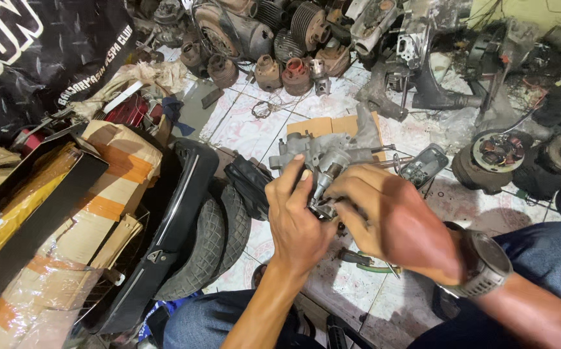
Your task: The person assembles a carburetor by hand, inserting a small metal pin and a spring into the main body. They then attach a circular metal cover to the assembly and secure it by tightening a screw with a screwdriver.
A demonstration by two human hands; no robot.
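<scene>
- A grey cast-metal engine casing [322,158] is held above the tiled floor [245,132].
- The left hand [296,216] grip is closed around it.
- The right hand [390,220] fingers are pinched on its near end.

Left hand [296,223] and right hand [393,223] grip a grey metal engine casing [322,154] above the tiled floor [245,132].

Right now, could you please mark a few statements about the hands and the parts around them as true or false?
1. Both hands, left hand and right hand, grip the grey metal engine casing. True.
2. The right wrist is bare. False: it wears a wristwatch.
3. A tyre lies left of the hands. True.
4. The floor is bare concrete. False: it is a pale tiled floor.
</scene>
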